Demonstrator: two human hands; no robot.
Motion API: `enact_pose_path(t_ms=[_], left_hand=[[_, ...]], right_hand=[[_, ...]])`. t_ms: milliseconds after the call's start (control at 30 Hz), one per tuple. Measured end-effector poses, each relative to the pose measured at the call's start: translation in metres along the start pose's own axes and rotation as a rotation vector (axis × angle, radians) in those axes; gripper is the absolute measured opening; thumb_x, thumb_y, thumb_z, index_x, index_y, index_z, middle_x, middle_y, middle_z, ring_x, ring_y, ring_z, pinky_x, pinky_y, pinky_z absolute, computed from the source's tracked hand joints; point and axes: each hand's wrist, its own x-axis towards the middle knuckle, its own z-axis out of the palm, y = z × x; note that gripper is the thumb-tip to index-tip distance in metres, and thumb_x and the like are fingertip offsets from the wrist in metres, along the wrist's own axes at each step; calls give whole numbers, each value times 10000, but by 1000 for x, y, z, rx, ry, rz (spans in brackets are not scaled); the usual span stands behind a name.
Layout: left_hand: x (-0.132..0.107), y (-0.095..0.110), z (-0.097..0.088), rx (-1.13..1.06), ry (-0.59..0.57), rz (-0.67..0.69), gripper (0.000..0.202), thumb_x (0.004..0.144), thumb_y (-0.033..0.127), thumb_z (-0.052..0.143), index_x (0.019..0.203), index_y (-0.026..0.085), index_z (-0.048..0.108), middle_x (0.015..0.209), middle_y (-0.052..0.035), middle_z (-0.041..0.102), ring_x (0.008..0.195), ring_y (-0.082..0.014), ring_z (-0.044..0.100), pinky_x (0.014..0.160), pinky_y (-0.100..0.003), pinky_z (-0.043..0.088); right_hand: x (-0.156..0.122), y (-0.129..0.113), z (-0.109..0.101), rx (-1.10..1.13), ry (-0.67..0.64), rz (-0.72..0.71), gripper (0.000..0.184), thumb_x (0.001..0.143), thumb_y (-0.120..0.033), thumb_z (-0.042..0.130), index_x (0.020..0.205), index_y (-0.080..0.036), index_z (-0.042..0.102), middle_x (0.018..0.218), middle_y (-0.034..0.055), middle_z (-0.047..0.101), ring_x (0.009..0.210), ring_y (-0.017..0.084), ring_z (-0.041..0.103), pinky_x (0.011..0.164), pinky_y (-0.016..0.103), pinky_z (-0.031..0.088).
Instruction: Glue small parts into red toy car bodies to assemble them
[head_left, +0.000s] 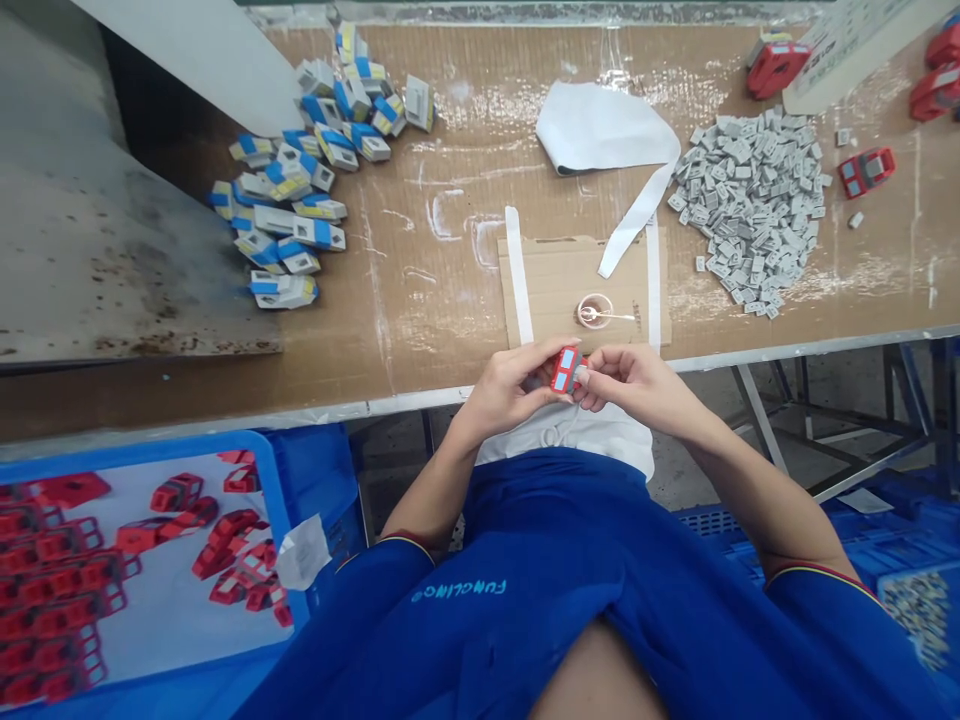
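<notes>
Just past the table's front edge, a small red toy vehicle cab (561, 372) with pale window panels is held between both hands. My left hand (516, 385) is closed around its left side, thumb and fingers on the red shell. On its right side, my right hand (626, 385) pinches at the grey part of the cab; a small light piece seems to show at the fingertips, too small to name. Close beyond the hands, a small cup (594, 309) with a white stick across it stands on a taped cardboard sheet (559, 265).
Grey plastic pieces (757, 200) are heaped at right, near a red toy cab (867, 172). White, blue and yellow toy parts (300, 200) pile up at left. A white strip (607, 130) lies at the back. Below left, a blue crate (277, 500) holds red parts.
</notes>
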Motion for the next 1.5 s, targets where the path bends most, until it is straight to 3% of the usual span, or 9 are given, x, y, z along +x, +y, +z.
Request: enact_pose_path(t_ms=[200, 633, 867, 1033, 1133, 1267, 1333, 1400, 1500], left_hand=[[3, 1, -1, 45, -21, 56, 606, 911, 420, 882, 1446, 195, 707, 1023, -76, 817, 758, -139, 745, 700, -210, 604], [-1, -1, -2, 18, -32, 20, 557, 936, 405, 855, 1422, 178, 702, 1048, -97, 812, 824, -167, 771, 745, -244, 637], [1, -1, 2, -154, -9, -48, 615, 876, 412, 913, 1408, 179, 709, 1080, -96, 829, 872, -185, 792, 806, -273, 651], [3, 7, 10, -358, 124, -104, 607, 847, 411, 944, 1354, 193, 694, 1124, -95, 822, 986, -196, 803, 864, -268, 640], [0, 15, 16, -448, 190, -182, 590, 851, 433, 941, 1326, 197, 684, 1146, -96, 816, 986, -188, 797, 828, -252, 630], [-3, 27, 24, -624, 286, -307, 632, 818, 558, 937, 1266, 177, 707, 995, -51, 779, 737, -118, 710, 608, -196, 540], [-3, 35, 27, -707, 306, -375, 648, 808, 606, 928, 1234, 168, 714, 910, -20, 741, 661, -91, 639, 583, -195, 513], [-2, 44, 29, -757, 309, -413, 659, 806, 631, 922, 1225, 171, 705, 893, -16, 729, 692, -103, 652, 650, -216, 547], [-1, 56, 31, -810, 285, -434, 653, 834, 619, 906, 1273, 194, 673, 995, -55, 765, 836, -168, 749, 730, -251, 585]], right_hand=[[2, 1, -5, -7, -24, 35, 410, 764, -523, 952, 759, -176, 734, 756, 49, 816, 660, 137, 738, 652, 271, 608], [8, 5, -5, 58, -74, 80, 396, 753, -483, 968, 756, -185, 707, 741, 39, 812, 637, 122, 716, 627, 261, 609], [9, 0, -8, 59, -104, 59, 426, 774, -539, 948, 769, -183, 714, 744, 35, 802, 627, 113, 697, 638, 258, 607], [0, 1, 8, 80, 27, -145, 541, 840, -740, 824, 836, -217, 686, 768, 16, 763, 640, 125, 672, 658, 286, 603], [-9, 7, 24, 60, 149, -250, 524, 883, -748, 776, 949, -237, 677, 850, 21, 765, 688, 142, 693, 674, 301, 608], [-17, 15, 39, -95, 255, -449, 275, 1025, -499, 711, 1110, -240, 675, 907, 27, 764, 749, 154, 721, 710, 309, 616], [-17, 20, 42, -238, 333, -615, 162, 1047, -351, 683, 1165, -241, 670, 906, 20, 750, 758, 157, 713, 695, 306, 610], [-16, 25, 44, -386, 430, -754, 183, 1033, -259, 692, 1213, -247, 666, 964, 30, 733, 788, 161, 705, 692, 309, 611], [-13, 31, 47, -573, 551, -848, 347, 1006, -204, 710, 1338, -262, 630, 1178, 98, 691, 1006, 221, 730, 790, 369, 656]])
